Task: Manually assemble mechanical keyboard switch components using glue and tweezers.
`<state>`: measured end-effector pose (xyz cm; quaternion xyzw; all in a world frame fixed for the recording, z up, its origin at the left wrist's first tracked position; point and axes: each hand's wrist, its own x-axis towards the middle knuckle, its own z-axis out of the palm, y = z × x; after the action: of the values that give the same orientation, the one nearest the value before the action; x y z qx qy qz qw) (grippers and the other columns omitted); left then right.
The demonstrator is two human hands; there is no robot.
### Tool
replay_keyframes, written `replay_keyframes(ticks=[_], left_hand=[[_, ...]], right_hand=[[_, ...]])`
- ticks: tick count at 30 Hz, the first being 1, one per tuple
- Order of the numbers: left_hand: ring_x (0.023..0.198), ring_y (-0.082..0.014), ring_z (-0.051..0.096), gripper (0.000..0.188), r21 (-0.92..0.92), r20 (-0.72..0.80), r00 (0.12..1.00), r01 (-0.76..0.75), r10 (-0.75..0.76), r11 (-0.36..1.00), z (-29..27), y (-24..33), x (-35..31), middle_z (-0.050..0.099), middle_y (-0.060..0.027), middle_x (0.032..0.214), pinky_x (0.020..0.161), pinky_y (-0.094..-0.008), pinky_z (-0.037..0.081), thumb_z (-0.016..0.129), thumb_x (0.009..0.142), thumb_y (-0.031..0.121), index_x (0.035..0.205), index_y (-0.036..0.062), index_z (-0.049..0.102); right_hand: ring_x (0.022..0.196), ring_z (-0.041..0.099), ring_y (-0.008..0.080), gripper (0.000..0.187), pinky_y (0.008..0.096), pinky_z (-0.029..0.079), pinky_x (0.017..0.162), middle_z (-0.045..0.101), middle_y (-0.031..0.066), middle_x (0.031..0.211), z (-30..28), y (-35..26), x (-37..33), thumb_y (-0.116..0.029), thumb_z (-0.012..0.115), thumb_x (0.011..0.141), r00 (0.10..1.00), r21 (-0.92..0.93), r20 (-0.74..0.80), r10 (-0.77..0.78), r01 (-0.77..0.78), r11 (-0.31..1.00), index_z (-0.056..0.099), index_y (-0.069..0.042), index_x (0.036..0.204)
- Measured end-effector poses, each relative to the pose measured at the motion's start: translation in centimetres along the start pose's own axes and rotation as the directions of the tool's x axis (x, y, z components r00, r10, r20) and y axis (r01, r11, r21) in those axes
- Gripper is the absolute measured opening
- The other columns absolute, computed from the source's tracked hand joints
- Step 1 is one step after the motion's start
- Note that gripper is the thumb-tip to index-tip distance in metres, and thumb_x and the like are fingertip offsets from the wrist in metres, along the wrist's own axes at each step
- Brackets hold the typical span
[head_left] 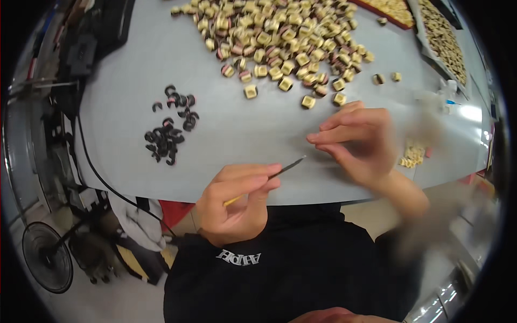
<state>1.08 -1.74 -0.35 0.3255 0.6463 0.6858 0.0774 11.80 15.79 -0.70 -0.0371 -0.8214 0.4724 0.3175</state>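
Observation:
A slim dark stick-like tool with a pale tip [288, 168] is pinched between the fingertips of my left hand [237, 199]. A bit of yellow shows under those fingers, perhaps the tool's other end. My right hand [358, 140] hovers above the table to the right of the tip, apart from it. Its thumb and fingers are drawn together; whether a small thing is between them I cannot make out. Beyond both hands lies a big heap of small blocky pieces [285, 35], cream with dark and pink sides. Small black curved pieces [164, 141] lie in clusters to the left.
All this lies on a grey table [231, 126]. Small cream pieces [412, 155] sit right of my right hand. Trays of small pieces [444, 40] stand at the far right. A black cable [102, 180] runs along the left edge, near a fan [47, 257] below.

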Motion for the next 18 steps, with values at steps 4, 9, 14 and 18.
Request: replay_keyframes(ticks=[4, 9, 14, 18], left_hand=[[0.066, -0.0233, 0.066, 0.022, -0.059, 0.070, 0.996, -0.056, 0.060, 0.997, -0.7, -0.6, 0.4, 0.066, -0.0203, 0.080, 0.056, -0.0260, 0.055, 0.066, 0.073, -0.015, 0.087, -0.0025, 0.055], [0.063, -0.0218, 0.065, 0.025, -0.041, 0.093, 0.994, -0.052, 0.056, 0.998, -1.0, -0.6, 0.4, 0.066, -0.0189, 0.078, 0.051, -0.0248, 0.054, 0.065, 0.069, -0.019, 0.086, -0.0026, 0.056], [0.059, -0.0194, 0.062, 0.029, 0.027, 0.117, 0.991, 0.060, -0.063, 0.998, -1.6, -0.5, -0.3, 0.067, -0.0167, 0.077, 0.050, -0.0230, 0.051, 0.068, 0.064, -0.018, 0.084, -0.0015, 0.057], [0.058, -0.0154, 0.056, 0.033, 0.121, 0.178, 0.984, 0.006, -0.028, 0.993, -2.7, -1.3, -0.6, 0.069, -0.0120, 0.079, 0.051, -0.0198, 0.045, 0.074, 0.058, -0.014, 0.084, 0.0017, 0.059]], right_hand=[[0.078, 0.064, 0.0168, 0.042, 0.0259, 0.045, 0.070, 0.070, 0.0122, 0.083, 0.0, 0.1, 1.0, 0.010, 0.070, 0.073, 0.995, 0.029, 0.097, 0.007, -0.010, 1.000, 0.043, 0.004, 0.104], [0.075, 0.063, 0.0171, 0.046, 0.0296, 0.041, 0.068, 0.069, 0.0098, 0.080, 0.1, 0.3, 1.1, 0.006, 0.071, 0.071, 0.965, -0.058, 0.260, -0.042, 0.059, 0.997, 0.045, 0.003, 0.108], [0.068, 0.061, 0.0180, 0.033, 0.0331, 0.035, 0.064, 0.069, 0.0084, 0.080, 0.8, -0.5, 0.3, 0.001, 0.072, 0.068, 0.957, -0.130, 0.285, -0.058, 0.098, 0.987, 0.062, 0.001, 0.099], [0.066, 0.061, 0.0172, 0.018, 0.0301, 0.035, 0.061, 0.069, 0.0076, 0.079, 1.5, -0.3, 0.0, 0.000, 0.074, 0.064, 0.953, -0.149, 0.303, -0.024, 0.072, 0.986, 0.069, -0.002, 0.081]])
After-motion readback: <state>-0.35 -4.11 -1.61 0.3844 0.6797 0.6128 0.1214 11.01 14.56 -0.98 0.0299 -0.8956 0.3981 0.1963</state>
